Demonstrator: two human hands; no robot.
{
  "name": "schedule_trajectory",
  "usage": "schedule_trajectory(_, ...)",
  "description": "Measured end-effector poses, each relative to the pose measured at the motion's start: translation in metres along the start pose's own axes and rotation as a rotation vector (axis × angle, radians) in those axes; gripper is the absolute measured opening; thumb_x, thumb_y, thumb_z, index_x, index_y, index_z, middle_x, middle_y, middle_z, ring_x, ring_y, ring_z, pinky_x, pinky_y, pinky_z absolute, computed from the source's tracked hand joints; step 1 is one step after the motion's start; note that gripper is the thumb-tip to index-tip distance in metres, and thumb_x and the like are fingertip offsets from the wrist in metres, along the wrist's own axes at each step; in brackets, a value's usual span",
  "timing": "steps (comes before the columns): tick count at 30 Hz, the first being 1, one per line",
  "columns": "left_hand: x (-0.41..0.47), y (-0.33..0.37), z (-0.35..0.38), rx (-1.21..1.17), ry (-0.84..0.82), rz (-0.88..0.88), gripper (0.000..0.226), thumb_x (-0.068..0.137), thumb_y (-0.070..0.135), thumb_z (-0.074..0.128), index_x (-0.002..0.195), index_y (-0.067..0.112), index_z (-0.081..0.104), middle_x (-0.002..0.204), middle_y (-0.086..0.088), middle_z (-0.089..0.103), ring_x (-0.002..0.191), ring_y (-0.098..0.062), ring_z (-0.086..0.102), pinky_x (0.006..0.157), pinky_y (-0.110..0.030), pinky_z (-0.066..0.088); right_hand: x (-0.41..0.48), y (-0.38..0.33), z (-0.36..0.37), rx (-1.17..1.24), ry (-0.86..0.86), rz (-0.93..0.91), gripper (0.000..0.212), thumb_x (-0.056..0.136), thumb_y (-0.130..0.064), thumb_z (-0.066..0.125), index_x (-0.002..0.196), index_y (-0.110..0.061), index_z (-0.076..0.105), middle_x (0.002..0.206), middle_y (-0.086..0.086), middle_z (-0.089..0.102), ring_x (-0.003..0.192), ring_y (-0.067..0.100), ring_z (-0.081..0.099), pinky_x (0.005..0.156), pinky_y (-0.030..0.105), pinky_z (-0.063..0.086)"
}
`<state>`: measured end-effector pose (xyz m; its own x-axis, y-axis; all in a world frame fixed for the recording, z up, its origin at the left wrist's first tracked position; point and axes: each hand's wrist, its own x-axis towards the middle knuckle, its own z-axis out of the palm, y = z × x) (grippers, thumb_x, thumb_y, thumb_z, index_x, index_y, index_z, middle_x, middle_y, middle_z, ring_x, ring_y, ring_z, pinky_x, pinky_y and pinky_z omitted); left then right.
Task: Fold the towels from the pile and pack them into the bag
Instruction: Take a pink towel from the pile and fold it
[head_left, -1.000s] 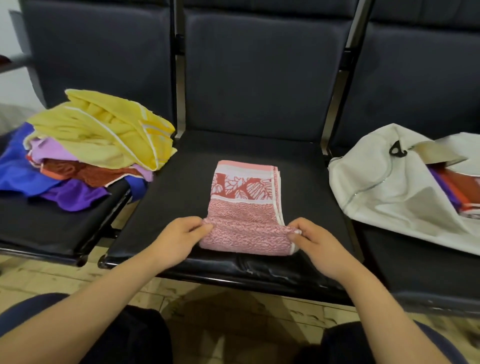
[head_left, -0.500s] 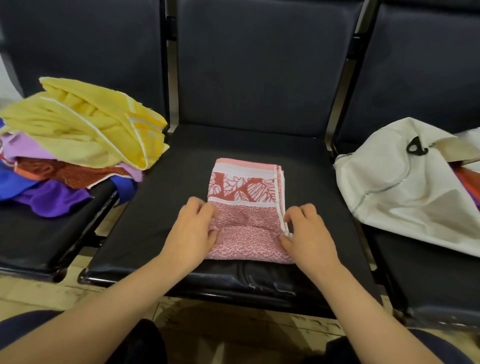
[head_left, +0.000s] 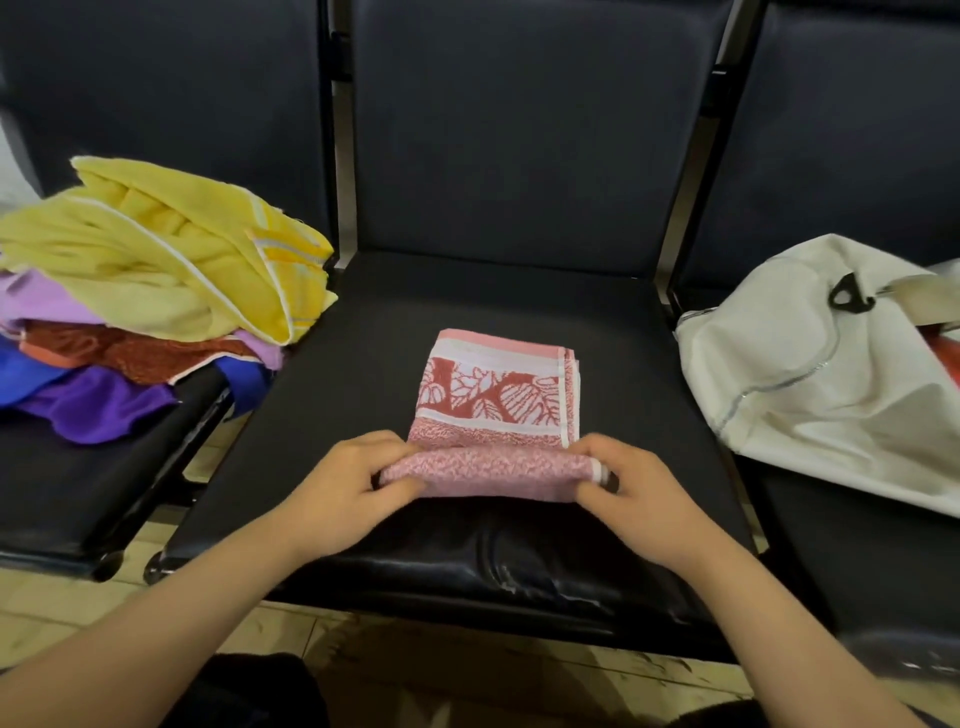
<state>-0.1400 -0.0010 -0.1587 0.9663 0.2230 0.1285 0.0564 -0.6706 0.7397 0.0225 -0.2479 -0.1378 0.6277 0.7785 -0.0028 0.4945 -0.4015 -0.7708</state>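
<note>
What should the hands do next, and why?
Probably fold the near edge onto the leaf-patterned end. The left hand and right hand pinch the pink towel at its lifted near corners; its far half lies flat on the seat.

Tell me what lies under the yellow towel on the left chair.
Under the yellow towel show edges of a lilac towel, a rust-red towel, a purple towel and a blue towel. Their middles, and anything deeper, are covered.
</note>
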Motion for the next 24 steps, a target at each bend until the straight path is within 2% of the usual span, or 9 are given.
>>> schedule_trajectory(2, -0.001, 0.004, 0.003, -0.117, 0.133, -0.101, 0.009, 0.087, 0.037, 0.061, 0.088, 0.03, 0.066, 0.084, 0.007, 0.067, 0.082, -0.008, 0.063, 0.07, -0.022, 0.047, 0.0, -0.004, 0.001, 0.102, 0.066, 0.057, 0.014, 0.092, -0.011, 0.058, 0.089, -0.024, 0.055, 0.079, -0.017, 0.062, 0.07, 0.0, 0.056, 0.061, 0.013, 0.042)
schedule_trajectory(4, 0.0, 0.007, 0.01, -0.136, 0.221, -0.191, 0.011, 0.093, 0.031, 0.059, 0.088, 0.022, 0.064, 0.08, 0.002, 0.068, 0.078, -0.008, 0.063, 0.068, -0.024, 0.046, 0.001, -0.004, 0.004, 0.115, 0.089, 0.108, 0.012, 0.096, -0.016, 0.055, 0.091, -0.026, 0.049, 0.078, -0.017, 0.06, 0.067, -0.008, 0.054, 0.059, 0.008, 0.041)
schedule_trajectory(6, 0.003, 0.011, 0.018, -0.078, 0.276, -0.27, 0.015, 0.095, 0.032, 0.055, 0.087, 0.02, 0.061, 0.078, 0.002, 0.066, 0.075, -0.006, 0.061, 0.065, -0.021, 0.045, 0.002, -0.003, 0.008, 0.096, 0.1, 0.162, 0.007, 0.097, -0.023, 0.055, 0.096, -0.025, 0.048, 0.083, -0.015, 0.059, 0.069, -0.008, 0.056, 0.058, 0.006, 0.04)
schedule_trajectory(9, 0.011, 0.014, 0.022, 0.077, 0.344, -0.363, 0.035, 0.095, 0.04, 0.051, 0.075, 0.013, 0.057, 0.068, 0.0, 0.059, 0.068, -0.016, 0.057, 0.061, -0.033, 0.041, 0.005, -0.003, 0.012, 0.015, 0.144, 0.229, 0.013, 0.095, -0.026, 0.059, 0.089, -0.021, 0.048, 0.075, -0.012, 0.053, 0.065, 0.001, 0.051, 0.054, 0.008, 0.04)
schedule_trajectory(13, 0.021, 0.017, 0.023, 0.312, 0.265, -0.446, 0.048, 0.092, 0.051, 0.05, 0.06, 0.016, 0.047, 0.059, 0.002, 0.051, 0.062, -0.019, 0.054, 0.052, -0.033, 0.031, 0.009, -0.003, 0.016, -0.11, 0.179, 0.334, 0.031, 0.088, -0.025, 0.063, 0.069, -0.02, 0.039, 0.067, -0.008, 0.046, 0.057, 0.007, 0.043, 0.046, 0.017, 0.034)
schedule_trajectory(16, 0.028, 0.013, 0.023, 0.412, 0.254, -0.503, 0.043, 0.085, 0.059, 0.057, 0.072, 0.018, 0.052, 0.069, 0.003, 0.056, 0.067, -0.016, 0.056, 0.057, -0.032, 0.041, 0.014, -0.005, 0.017, -0.325, 0.133, 0.392, 0.029, 0.082, -0.033, 0.066, 0.079, -0.018, 0.041, 0.088, 0.0, 0.046, 0.072, 0.018, 0.05, 0.058, 0.03, 0.037)
schedule_trajectory(18, 0.031, 0.006, 0.025, 0.368, 0.354, -0.32, 0.035, 0.08, 0.049, 0.069, 0.08, 0.017, 0.052, 0.079, 0.004, 0.052, 0.071, -0.017, 0.055, 0.062, -0.035, 0.045, 0.017, -0.005, 0.016, -0.364, 0.144, 0.375, 0.032, 0.079, -0.029, 0.07, 0.092, -0.018, 0.043, 0.103, 0.0, 0.04, 0.086, 0.022, 0.05, 0.067, 0.032, 0.041)
schedule_trajectory(21, 0.034, -0.003, 0.027, 0.331, 0.253, 0.184, 0.031, 0.084, 0.045, 0.063, 0.078, 0.014, 0.065, 0.083, 0.004, 0.056, 0.074, -0.016, 0.056, 0.067, -0.041, 0.05, 0.018, -0.003, 0.016, -0.424, 0.103, 0.035, 0.022, 0.079, -0.003, 0.061, 0.095, -0.018, 0.06, 0.109, -0.005, 0.047, 0.096, 0.018, 0.051, 0.084, 0.036, 0.047)
schedule_trajectory(24, 0.032, -0.003, 0.016, 0.178, -0.079, 0.135, 0.064, 0.077, 0.076, 0.049, 0.108, 0.023, 0.069, 0.107, 0.015, 0.061, 0.099, -0.004, 0.058, 0.089, -0.025, 0.048, 0.015, 0.001, 0.009, -0.337, -0.016, -0.029, 0.02, 0.088, -0.007, 0.054, 0.096, -0.02, 0.066, 0.099, -0.014, 0.054, 0.093, 0.01, 0.055, 0.085, 0.03, 0.047)
